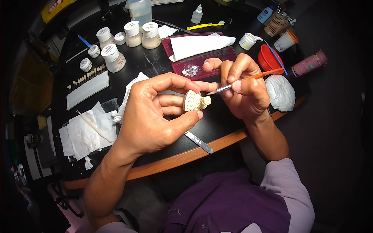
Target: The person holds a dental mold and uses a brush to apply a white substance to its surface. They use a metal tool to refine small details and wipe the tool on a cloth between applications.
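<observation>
While gripping the honeycombed holder (191,101) above the counter (229,122) between the thumb and half-curled fingers of the left hand (149,112), pinching the brush (225,89) in the right hand (245,89), with its tip just beside the pale tooth-shaped piece (207,100) on that holder (contact hard to tell). Probably working midway, showing a recognisable form already but leaving the remaining brushwork unclear.

The shirt front (229,200) is deep purple and softly creased. To its right is a loose, pale lilac short sleeve (289,190); to its left, only the edge of a matching sleeve (116,228) shows. Small light stitching (175,211), illegible, marks its left part. Above the shirt front, the left hand (151,112) and right hand (244,87) are bare, with short nails.
</observation>
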The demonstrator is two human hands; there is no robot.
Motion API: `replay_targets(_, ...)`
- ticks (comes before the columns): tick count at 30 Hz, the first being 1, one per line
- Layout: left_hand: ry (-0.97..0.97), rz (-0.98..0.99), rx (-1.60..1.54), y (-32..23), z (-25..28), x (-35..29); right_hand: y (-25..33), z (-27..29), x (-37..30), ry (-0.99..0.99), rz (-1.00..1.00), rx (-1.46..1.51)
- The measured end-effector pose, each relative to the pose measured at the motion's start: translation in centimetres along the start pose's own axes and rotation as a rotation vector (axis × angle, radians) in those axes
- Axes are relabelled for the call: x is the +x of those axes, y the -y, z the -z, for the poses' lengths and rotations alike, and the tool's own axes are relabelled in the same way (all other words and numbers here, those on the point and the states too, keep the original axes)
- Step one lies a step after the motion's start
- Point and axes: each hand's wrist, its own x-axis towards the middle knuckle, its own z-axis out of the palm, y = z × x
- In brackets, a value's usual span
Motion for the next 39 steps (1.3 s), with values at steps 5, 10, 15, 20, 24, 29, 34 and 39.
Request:
replay_targets(5,-0.003,-0.006,-0.005,-0.1,-0.1,0.0,0.0,0.1,0.1,0.013,0.001,-0.015)
replay_targets(10,-0.025,-0.005,0.05,0.0,-0.1,-0.2,0.8,-0.2,0.1,-0.021,-0.11,0.114)
replay_targets(15,-0.037,-0.003,0.13,0.1,0.1,-0.1,0.7,1.0,0.2,0.023,-0.129,0.124)
replay_targets(20,-0.093,-0.068,0.184,0.5,0.1,-0.2,0.7,0.9,0.1,-0.117,-0.104,0.097)
replay_targets(24,-0.213,-0.205,0.327,0.9,0.2,-0.1,0.7,1.0,0.2,-0.187,-0.095,-0.005)
replay_targets(29,-0.32,-0.31,0.46,0.9,0.4,-0.1,0.4,1.4,0.1,-0.145,-0.059,-0.046)
replay_targets(34,-0.352,-0.322,0.418,0.9,0.5,-0.2,0.3,1.3,0.0,-0.138,-0.075,-0.054)
replay_targets(39,-0.384,-0.389,0.505,0.7,0.6,-0.2,0.3,1.4,0.0,-0.134,-0.086,-0.058)
